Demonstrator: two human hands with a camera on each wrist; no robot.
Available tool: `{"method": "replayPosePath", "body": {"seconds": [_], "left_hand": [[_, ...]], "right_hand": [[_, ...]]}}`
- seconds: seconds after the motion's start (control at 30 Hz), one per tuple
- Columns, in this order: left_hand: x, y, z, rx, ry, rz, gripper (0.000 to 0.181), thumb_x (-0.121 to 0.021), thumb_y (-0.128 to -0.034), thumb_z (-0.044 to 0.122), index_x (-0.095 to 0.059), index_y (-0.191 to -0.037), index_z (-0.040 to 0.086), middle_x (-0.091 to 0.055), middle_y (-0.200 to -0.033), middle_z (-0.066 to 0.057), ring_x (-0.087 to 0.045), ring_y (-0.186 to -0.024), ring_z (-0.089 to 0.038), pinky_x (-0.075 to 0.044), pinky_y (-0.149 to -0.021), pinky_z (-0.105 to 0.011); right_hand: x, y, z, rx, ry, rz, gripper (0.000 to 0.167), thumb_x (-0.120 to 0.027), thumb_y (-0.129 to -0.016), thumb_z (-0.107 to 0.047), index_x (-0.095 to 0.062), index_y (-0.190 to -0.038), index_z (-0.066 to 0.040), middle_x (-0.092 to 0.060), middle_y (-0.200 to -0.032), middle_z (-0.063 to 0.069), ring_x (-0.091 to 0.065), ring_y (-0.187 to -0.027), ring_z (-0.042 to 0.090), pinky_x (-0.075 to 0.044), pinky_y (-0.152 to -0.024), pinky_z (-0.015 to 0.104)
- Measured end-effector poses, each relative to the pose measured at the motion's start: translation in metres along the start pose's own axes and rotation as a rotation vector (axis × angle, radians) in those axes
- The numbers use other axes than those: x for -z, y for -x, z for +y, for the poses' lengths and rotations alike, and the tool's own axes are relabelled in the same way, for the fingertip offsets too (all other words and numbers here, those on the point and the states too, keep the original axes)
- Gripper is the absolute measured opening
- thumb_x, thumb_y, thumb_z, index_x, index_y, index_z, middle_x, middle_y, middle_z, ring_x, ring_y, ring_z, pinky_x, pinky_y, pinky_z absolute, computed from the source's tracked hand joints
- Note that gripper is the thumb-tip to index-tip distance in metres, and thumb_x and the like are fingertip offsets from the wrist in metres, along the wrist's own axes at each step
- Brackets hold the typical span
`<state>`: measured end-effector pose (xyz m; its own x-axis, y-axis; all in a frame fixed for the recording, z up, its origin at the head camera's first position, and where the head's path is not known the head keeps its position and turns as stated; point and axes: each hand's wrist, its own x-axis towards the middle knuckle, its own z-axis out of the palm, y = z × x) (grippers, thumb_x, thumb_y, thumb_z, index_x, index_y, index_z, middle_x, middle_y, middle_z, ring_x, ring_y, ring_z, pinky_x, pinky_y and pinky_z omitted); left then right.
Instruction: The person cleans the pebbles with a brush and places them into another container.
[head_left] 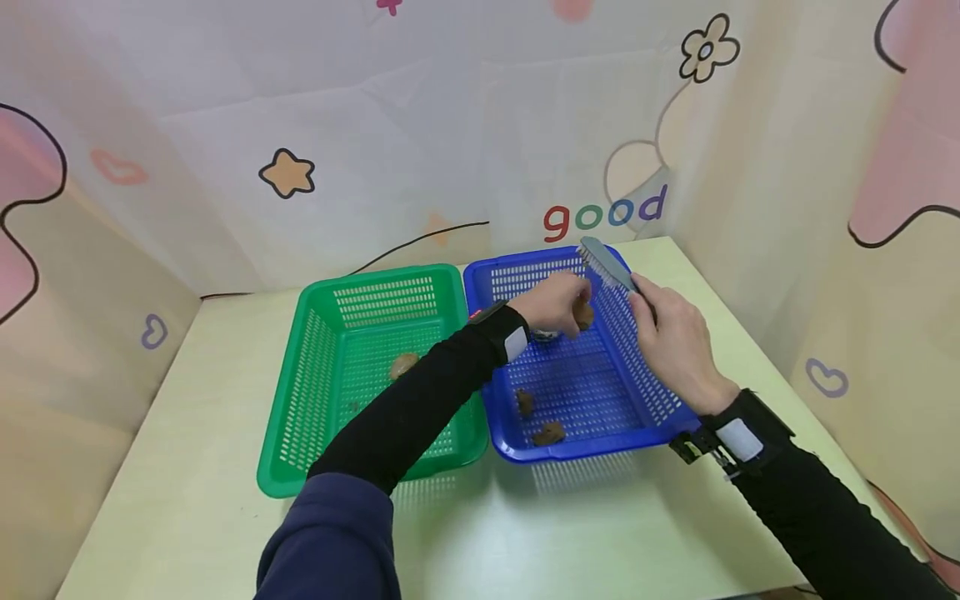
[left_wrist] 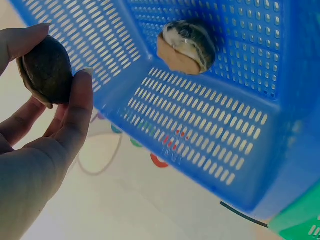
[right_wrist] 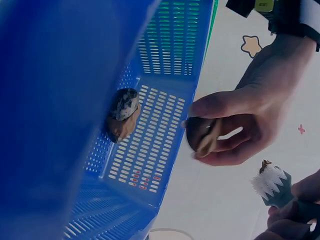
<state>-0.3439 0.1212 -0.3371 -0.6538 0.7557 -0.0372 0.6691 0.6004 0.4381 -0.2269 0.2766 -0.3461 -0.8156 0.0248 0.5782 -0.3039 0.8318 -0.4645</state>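
Observation:
My left hand [head_left: 551,302] pinches a dark rounded stone [left_wrist: 47,70] between thumb and fingers, above the blue basket [head_left: 592,454]. Brown mud-like matter clings to one side of that stone. To its right, my right hand [head_left: 675,343] grips the handle of a grey-green brush [head_left: 609,265]; the white bristles face the stone but stand apart from it. A brown crumb sits on the bristles in the right wrist view. Inside the blue basket lies a black-and-white stone [left_wrist: 192,42], partly coated in brown; my left hand partly hides it in the head view.
Brown lumps [head_left: 549,433] lie near the front of the blue basket. Left of it stands a green basket [head_left: 281,433] holding a light brown stone [head_left: 402,365], partly behind my left forearm. Both baskets rest on a pale table [head_left: 180,467], with a printed curtain [head_left: 420,125] behind.

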Motion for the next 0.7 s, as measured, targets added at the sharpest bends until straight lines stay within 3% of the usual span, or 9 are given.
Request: {"method": "replayPosePath", "body": {"seconds": [0.13,0.27,0.37,0.53,0.7], "left_hand": [[0.010,0.012,-0.006,0.019,0.005,0.031,0.042,-0.078,-0.0793,0.010,-0.059,-0.117,0.002,-0.062,-0.107,-0.009,-0.055,-0.093,-0.019,-0.049,-0.078,-0.024],[0.016,0.023,-0.014,0.034,0.019,0.069,0.046,-0.078,-0.0799,0.012,-0.058,-0.120,0.002,-0.062,-0.110,-0.011,-0.056,-0.092,-0.019,-0.048,-0.075,-0.024],[0.019,0.030,-0.015,0.049,0.029,0.096,0.048,-0.077,-0.0806,0.014,-0.056,-0.122,0.001,-0.062,-0.111,-0.012,-0.056,-0.092,-0.020,-0.048,-0.073,-0.024],[0.023,0.039,-0.013,0.066,0.048,0.132,0.049,-0.078,-0.0804,0.016,-0.055,-0.121,0.002,-0.061,-0.111,-0.012,-0.056,-0.092,-0.020,-0.048,-0.071,-0.023],[0.029,0.048,-0.016,0.098,0.098,0.163,0.049,-0.077,-0.0801,0.012,-0.053,-0.121,0.003,-0.061,-0.113,-0.012,-0.057,-0.092,-0.021,-0.050,-0.072,-0.024]], "right_hand": [[-0.003,-0.003,-0.002,0.015,-0.002,0.012,0.037,-0.047,-0.101,-0.013,-0.054,-0.132,0.007,-0.058,-0.077,0.018,-0.045,-0.063,0.025,-0.030,-0.052,0.028],[-0.006,-0.005,-0.005,0.014,-0.010,0.008,0.039,-0.046,-0.101,-0.014,-0.053,-0.133,0.007,-0.064,-0.086,0.023,-0.050,-0.067,0.028,-0.037,-0.058,0.034],[-0.007,-0.008,-0.006,0.015,-0.015,-0.007,0.039,-0.046,-0.102,-0.014,-0.052,-0.133,0.008,-0.066,-0.094,0.026,-0.054,-0.071,0.031,-0.042,-0.062,0.038],[-0.008,-0.016,-0.011,0.025,-0.006,-0.039,0.040,-0.045,-0.102,-0.016,-0.053,-0.132,0.009,-0.066,-0.095,0.026,-0.052,-0.070,0.030,-0.038,-0.060,0.035],[-0.012,-0.022,-0.015,0.054,-0.016,-0.056,0.040,-0.045,-0.102,-0.016,-0.053,-0.133,0.007,-0.066,-0.104,0.028,-0.058,-0.077,0.033,-0.047,-0.067,0.045]]}}
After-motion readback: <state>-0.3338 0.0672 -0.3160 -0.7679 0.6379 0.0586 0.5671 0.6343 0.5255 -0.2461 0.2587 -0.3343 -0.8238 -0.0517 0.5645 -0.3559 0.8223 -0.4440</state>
